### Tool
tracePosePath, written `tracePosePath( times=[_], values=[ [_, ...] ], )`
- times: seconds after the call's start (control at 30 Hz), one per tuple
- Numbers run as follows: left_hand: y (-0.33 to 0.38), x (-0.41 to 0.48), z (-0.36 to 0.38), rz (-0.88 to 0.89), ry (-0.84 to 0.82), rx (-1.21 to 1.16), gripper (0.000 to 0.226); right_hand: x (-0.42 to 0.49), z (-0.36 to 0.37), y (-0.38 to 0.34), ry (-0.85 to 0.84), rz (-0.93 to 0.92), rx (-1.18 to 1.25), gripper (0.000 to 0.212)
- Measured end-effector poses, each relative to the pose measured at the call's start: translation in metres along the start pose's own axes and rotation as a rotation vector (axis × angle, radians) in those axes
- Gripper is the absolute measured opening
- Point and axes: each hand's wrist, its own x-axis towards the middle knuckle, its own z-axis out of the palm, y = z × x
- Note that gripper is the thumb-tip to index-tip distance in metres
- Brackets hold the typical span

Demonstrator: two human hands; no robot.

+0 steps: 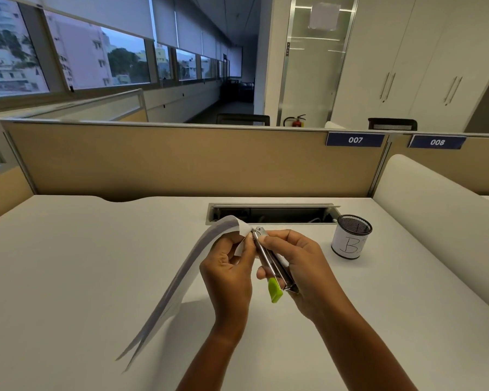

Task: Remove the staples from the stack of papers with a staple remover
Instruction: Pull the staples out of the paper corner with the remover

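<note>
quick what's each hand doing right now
Left hand: closed, pinching the curled corner of the white paper stack.
Right hand: closed around the metal staple remover with green tip.

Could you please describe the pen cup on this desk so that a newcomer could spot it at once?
On the white desk, look right of the person's hands, just beyond the cable slot. The pen cup is a black mesh cylinder wrapped in white paper with a handwritten B, the only freestanding object there.

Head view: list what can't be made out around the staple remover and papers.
- Staple: head view, hidden where the staple remover tip meets the papers, behind the left hand.
- Remover's grip: covered by the right hand.
- Pen cup contents: mesh too dark.
</note>
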Motion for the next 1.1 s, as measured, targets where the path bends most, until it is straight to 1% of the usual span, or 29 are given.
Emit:
tracePosePath(
  times=[0.1, 0.37, 0.5, 0.7, 0.87, 0.97, 1.1],
  values=[
    [-0.001, 0.0, 0.001, 0.0, 0.015, -0.005, 0.02, 0.001, 0.001, 0.002, 0.006, 0.011, 0.017, 0.01],
    [-0.001, -0.002, 0.003, -0.019, 0.013, -0.005, 0.02, 0.002, 0.0, 0.006, 0.023, 0.023, 0.048, 0.013],
    [0.001, -0.004, 0.003, -0.06, 0.009, -0.022, 0.024, 0.002, 0.001, 0.007, 0.032, 0.033, 0.071, 0.014],
    [0.007, -0.005, 0.004, -0.072, 0.003, -0.044, 0.032, 0.002, 0.0, 0.006, 0.04, 0.075, 0.153, 0.015],
    [0.007, -0.005, 0.007, -0.087, 0.006, -0.043, 0.019, 0.001, 0.001, 0.008, 0.096, 0.127, 0.253, 0.016],
    [0.007, -0.006, 0.009, -0.086, 0.021, -0.065, 0.016, -0.001, 0.003, 0.009, 0.137, 0.153, 0.313, 0.019],
    [0.011, -0.004, 0.011, -0.082, 0.036, -0.101, 0.014, -0.002, 0.007, 0.008, 0.176, 0.172, 0.399, 0.015]
  ],
)
